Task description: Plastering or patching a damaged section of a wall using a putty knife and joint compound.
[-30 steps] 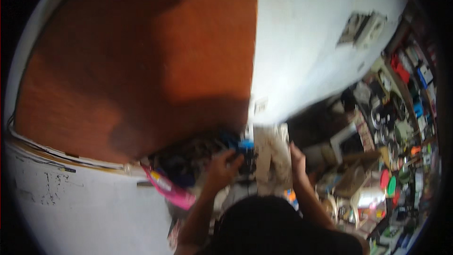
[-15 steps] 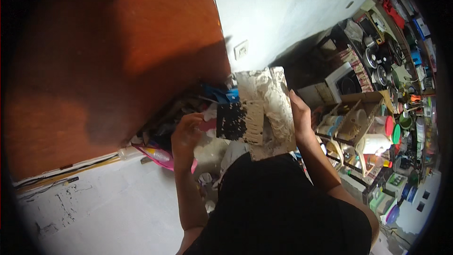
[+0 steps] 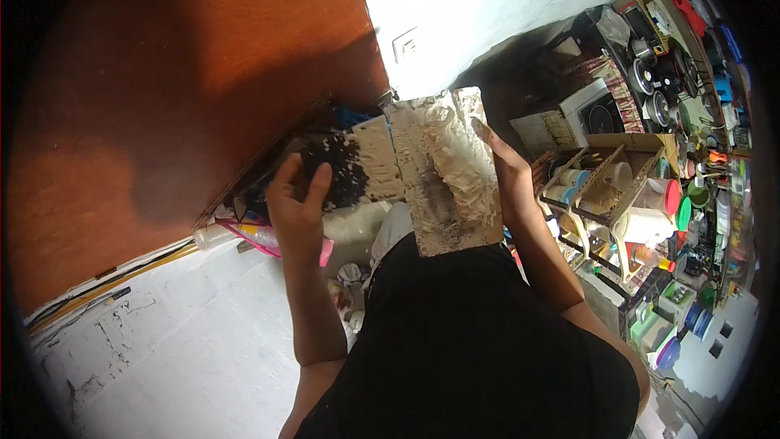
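A wide black scraper point(image 3: 340, 162) is in my left hand point(image 3: 299, 199), whose thumb lies toward its dark face while the other fingers are mostly behind it. Beige putty coats the scraper's right part, and specks of it dot the black. That coated edge meets the left side of a flat rectangular board point(image 3: 414, 232), which has thick, ridged wet putty point(image 3: 451, 142) over its face. My right hand point(image 3: 510, 171) grips the board's right edge, fingers largely hidden behind it. The board is held up in front of my black shirt.
An orange-brown wall point(image 3: 268, 49) and a white wall with a socket or switch plate point(image 3: 405, 45) meet ahead. To the right stand a rack of jars point(image 3: 609, 195) and a crowded kitchen counter with pots point(image 3: 658, 106). A pink item point(image 3: 244, 232) lies low on the left.
My left hand and the scraper have moved left and up, with more of the putty-coated blade showing beside the board. The board has shifted slightly up and left. The view has tilted a little.
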`<state>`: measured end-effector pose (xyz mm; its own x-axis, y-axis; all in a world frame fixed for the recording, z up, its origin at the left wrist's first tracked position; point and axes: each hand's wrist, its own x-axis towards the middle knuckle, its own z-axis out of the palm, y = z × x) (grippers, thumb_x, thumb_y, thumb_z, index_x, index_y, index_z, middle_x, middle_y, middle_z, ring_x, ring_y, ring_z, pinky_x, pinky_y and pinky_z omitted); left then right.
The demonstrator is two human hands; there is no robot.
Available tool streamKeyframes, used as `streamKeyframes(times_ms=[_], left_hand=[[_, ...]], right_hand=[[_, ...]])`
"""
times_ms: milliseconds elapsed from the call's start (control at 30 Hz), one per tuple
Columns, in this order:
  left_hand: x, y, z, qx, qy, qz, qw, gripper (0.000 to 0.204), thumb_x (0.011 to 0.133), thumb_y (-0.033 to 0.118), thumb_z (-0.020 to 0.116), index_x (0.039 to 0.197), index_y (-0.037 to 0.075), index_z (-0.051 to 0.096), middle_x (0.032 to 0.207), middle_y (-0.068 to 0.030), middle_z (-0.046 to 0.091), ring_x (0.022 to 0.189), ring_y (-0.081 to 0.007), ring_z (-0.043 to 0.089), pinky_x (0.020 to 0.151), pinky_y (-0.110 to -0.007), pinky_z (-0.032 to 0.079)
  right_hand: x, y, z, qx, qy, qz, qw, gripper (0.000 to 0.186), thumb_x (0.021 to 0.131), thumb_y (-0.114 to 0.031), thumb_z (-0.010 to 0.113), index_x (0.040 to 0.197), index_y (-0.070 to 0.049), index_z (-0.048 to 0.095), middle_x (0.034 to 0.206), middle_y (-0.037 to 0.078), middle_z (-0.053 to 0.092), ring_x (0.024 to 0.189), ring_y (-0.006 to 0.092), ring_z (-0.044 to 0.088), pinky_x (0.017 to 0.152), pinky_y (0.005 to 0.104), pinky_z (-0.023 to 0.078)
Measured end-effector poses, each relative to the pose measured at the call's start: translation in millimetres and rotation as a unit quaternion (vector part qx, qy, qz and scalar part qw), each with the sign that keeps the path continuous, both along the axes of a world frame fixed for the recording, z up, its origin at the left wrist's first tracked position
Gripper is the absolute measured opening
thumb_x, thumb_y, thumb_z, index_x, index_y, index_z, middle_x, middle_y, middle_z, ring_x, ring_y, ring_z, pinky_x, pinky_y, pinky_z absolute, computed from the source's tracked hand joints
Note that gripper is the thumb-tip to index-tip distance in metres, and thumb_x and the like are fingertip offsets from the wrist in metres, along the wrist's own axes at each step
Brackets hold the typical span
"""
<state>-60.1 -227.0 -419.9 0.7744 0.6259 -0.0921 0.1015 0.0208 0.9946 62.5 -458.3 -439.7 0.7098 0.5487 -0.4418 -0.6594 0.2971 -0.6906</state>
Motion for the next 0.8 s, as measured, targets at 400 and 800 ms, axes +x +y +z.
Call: streamKeyframes(times_ms=[400, 800], left_hand=[[9.7, 20.7, 39.1, 0.163, -0.034, -0.051, 0.985, 0.006, 0.087, 0.006, 0.064, 0.090, 0.001, 0.063, 0.078, -0.0019, 0.062, 0.076, -0.0077, 0.054, 0.069, -0.022, 0.044], [20.5, 8.0, 48.3, 0.675, -0.203, -0.177, 0.687, 0.022, 0.076, 0.009, 0.068, 0.097, 0.010, 0.074, 0.095, -0.0004, 0.070, 0.078, -0.0141, 0.066, 0.066, -0.027, 0.047]], right_hand=[[-2.8, 4.3, 7.8, 0.019, 0.026, 0.022, 0.999, 0.064, 0.097, -0.041, 0.043, 0.144, 0.001, 0.033, 0.142, 0.017, 0.042, 0.128, 0.0289, 0.043, 0.107, 0.0385, 0.032], [-3.9, 7.6, 24.7, 0.009, 0.006, -0.001, 1.000, 0.064, 0.098, -0.038, 0.042, 0.146, 0.003, 0.029, 0.147, 0.018, 0.037, 0.133, 0.0288, 0.037, 0.111, 0.0376, 0.025]])
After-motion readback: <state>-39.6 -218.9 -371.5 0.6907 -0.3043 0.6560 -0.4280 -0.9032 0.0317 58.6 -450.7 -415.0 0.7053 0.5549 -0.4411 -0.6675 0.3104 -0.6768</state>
